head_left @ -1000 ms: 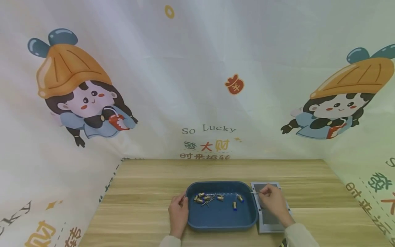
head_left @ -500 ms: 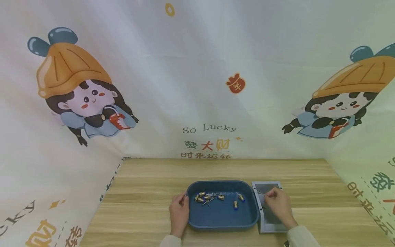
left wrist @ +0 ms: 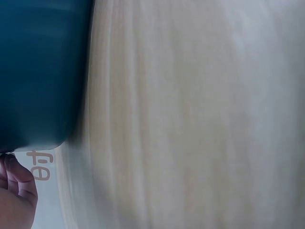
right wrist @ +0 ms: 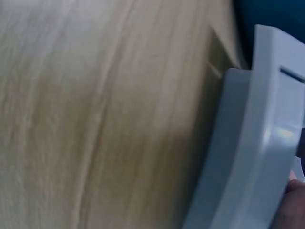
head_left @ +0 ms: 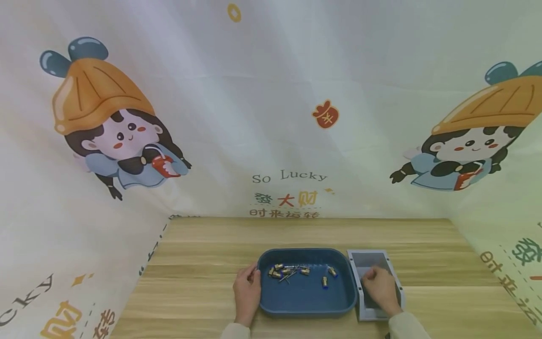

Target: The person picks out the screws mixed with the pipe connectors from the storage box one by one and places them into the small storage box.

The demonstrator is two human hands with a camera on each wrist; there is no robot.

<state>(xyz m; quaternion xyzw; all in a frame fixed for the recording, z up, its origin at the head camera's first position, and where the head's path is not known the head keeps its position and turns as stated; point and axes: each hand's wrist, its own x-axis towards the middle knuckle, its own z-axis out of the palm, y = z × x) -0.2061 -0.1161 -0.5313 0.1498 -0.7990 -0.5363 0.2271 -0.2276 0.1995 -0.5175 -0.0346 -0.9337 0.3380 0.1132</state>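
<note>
My left hand [head_left: 247,293] grips the left wall of a blue tray [head_left: 306,301], thumb at the rim. The tray's side [left wrist: 38,71] fills the corner of the left wrist view, with curled fingers [left wrist: 19,174] at its edge. Inside the tray lie several brass fittings with blue ends [head_left: 324,282] and several thin metal pins [head_left: 288,277]. My right hand [head_left: 382,288], fingers bent, is lowered into the opening of a grey box [head_left: 370,254] right of the tray. Its fingertips are hidden, so I cannot tell whether it still holds a pin.
Both containers stand side by side on a wood-grain table [head_left: 203,263]. The box's grey wall [right wrist: 248,138] rises close to the right wrist camera. A printed cloth [head_left: 271,141] with cartoon figures encloses the table at the back and sides.
My right hand has moved from the tray's right rim to the right and down into the grey box. The thin pin it pinched is out of sight. My left hand stays on the tray.
</note>
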